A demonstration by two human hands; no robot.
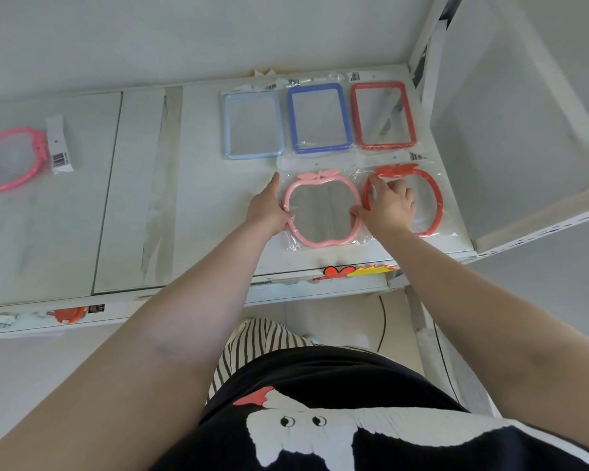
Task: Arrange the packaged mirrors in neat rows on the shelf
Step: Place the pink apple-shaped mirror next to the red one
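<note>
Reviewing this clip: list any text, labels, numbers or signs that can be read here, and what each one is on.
No text is readable.
Barcode label on hot pink mirror's package: too small.
Barcode labels on packages at the shelf's back and near the red apple mirror: blurred.
Shelf-edge sticker: no lettering legible.

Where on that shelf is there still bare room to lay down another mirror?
The wide middle stretch of the shelf is bare, between the hot pink mirror at far left and the light blue mirror. The right end is crowded: three rectangular mirrors behind, the pale pink apple mirror and red apple mirror in front, under both hands.
</note>
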